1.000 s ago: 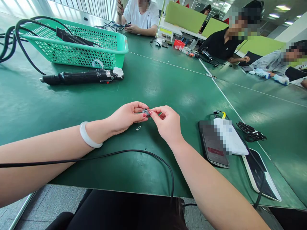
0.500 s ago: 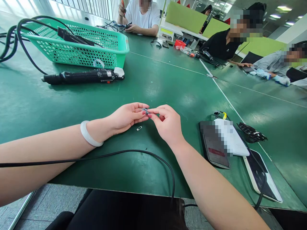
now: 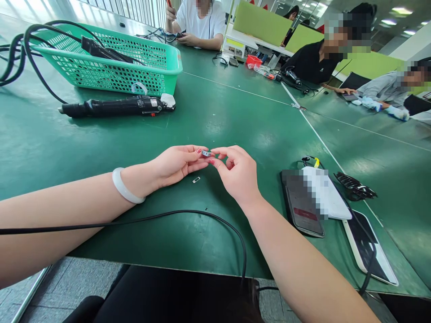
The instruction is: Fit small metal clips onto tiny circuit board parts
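My left hand [image 3: 175, 166], with a white bangle [image 3: 125, 186] at the wrist, holds a small grey-blue part [image 3: 206, 153] between thumb and fingers. The part is too small to name its kind. From the other side, my right hand [image 3: 237, 172] closes its thumb and index finger around the right end of that part. Just below the fingers, a tiny pale rectangular piece [image 3: 196, 180] with a dark middle lies on the green table [image 3: 161, 242].
A green plastic basket [image 3: 121, 76] with black cables stands at the back left, a black electric screwdriver [image 3: 114, 107] before it. A black cable [image 3: 182, 211] crosses the near table. Phones [image 3: 305, 211] lie to the right. Several people sit around the far side.
The small part has turned between my fingers and now shows a smoother, paler side. My right fingertips have shifted slightly to the right. The pale piece has stayed on the table.
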`<state>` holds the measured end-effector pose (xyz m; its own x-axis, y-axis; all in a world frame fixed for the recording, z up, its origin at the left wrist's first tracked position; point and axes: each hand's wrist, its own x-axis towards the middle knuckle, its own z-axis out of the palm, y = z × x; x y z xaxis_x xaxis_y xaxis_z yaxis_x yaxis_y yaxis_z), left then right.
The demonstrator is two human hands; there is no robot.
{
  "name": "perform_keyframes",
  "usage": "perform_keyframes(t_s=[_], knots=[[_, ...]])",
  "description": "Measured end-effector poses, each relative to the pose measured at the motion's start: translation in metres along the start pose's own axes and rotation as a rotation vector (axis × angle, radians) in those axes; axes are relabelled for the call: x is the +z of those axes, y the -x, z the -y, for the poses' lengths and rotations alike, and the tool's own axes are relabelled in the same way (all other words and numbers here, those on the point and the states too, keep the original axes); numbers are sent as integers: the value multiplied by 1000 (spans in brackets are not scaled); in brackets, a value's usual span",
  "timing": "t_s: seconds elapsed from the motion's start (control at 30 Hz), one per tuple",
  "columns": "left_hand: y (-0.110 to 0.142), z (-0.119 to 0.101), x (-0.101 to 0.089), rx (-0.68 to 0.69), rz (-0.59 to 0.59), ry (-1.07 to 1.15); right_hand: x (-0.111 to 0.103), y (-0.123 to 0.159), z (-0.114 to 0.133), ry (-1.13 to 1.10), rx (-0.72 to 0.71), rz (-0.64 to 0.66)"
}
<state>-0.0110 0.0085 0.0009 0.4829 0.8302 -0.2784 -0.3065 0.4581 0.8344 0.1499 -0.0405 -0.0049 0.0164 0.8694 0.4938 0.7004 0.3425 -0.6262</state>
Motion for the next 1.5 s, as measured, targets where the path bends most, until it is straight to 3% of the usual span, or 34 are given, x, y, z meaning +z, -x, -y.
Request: perform_keyframes(t_s=[0.13,0.3,0.5,0.8,0.93,1.13,1.27,1.5], knots=[[-5,-4,-5,139,-110,17,4,2,1,15,-63,114],[-8,-3,-5,156,-175,0,19,2,4,137,-181,289],[-9,0,-4,170,-200,33,31,-3,0,223,-186,348],[-9,1,-7,176,-153,-20,28,-7,-6,268,-112,352],[-7,0,-6,162,-125,-62,15,-7,-9,216,-47,278],[-3,0,-3,95,-32,-130,-3,-5,-3,49,7,-32],[-2,1,-3,59,63,-158,1,-3,3,-27,17,-22],[-1,0,-2,37,93,-186,7,-1,1,6,-3,-12]])
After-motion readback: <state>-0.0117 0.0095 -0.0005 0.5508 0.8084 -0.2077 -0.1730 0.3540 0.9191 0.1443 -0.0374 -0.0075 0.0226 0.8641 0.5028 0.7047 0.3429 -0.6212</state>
